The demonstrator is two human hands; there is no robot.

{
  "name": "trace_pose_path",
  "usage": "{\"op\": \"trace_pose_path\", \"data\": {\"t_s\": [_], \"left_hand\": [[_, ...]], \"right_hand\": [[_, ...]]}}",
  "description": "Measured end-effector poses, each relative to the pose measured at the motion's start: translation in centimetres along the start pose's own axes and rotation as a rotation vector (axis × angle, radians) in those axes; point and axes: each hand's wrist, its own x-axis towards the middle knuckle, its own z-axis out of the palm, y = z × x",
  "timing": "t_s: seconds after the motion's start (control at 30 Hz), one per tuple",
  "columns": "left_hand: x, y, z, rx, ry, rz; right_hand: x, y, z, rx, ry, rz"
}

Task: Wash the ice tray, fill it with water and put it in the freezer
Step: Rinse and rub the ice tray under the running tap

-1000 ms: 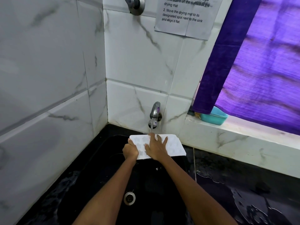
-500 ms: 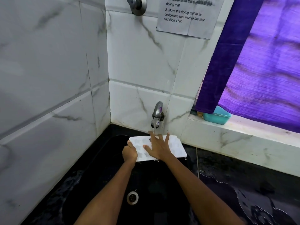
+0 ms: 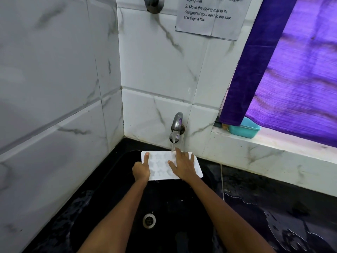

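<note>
A white ice tray (image 3: pixel 160 164) with star-shaped cells is held over the black sink (image 3: pixel 113 194) under the running tap (image 3: pixel 176 127). My left hand (image 3: pixel 141 171) grips the tray's left end, thumb lying along its top. My right hand (image 3: pixel 183 166) lies flat on the tray's right half with fingers spread. The stream of water lands by the right hand's fingertips at the tray's far edge.
A round metal drain (image 3: pixel 149 220) sits in the sink's bottom. Wet black counter (image 3: pixel 273 207) runs to the right. A teal plastic tub (image 3: pixel 245 129) stands on the tiled ledge under a purple curtain (image 3: pixel 291 70). White marble-look tiles (image 3: pixel 54 88) close off the left and back.
My right hand has slid a little to the right across the tray. My left thumb now lies stretched along the tray's top instead of curled at its edge.
</note>
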Motion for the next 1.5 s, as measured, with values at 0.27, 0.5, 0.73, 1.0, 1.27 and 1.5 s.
{"op": "trace_pose_path", "data": {"t_s": [0.27, 0.5, 0.73, 1.0, 1.27, 1.5], "left_hand": [[0.0, 0.0, -0.6, 0.054, 0.017, 0.011], [0.2, -0.5, -0.9, 0.022, 0.02, -0.013], [0.9, -0.7, -1.2, -0.003, 0.008, 0.001], [0.4, -2.2, -1.4, 0.012, 0.019, -0.025], [0.8, -1.4, -2.1, 0.021, 0.002, 0.006], [1.0, -2.3, -2.6, -0.025, 0.013, -0.011]], "right_hand": [[0.7, 0.2, 0.0, -0.048, -0.03, -0.024], [0.3, 0.1, 0.2, 0.046, -0.08, 0.003], [-0.1, -0.3, 1.2, 0.147, -0.133, 0.02], [-1.0, 1.4, 1.9, 0.014, -0.026, 0.028], [0.1, 1.5, 0.6, -0.002, -0.074, 0.091], [0.4, 0.6, 0.6, 0.051, -0.077, 0.095]]}}
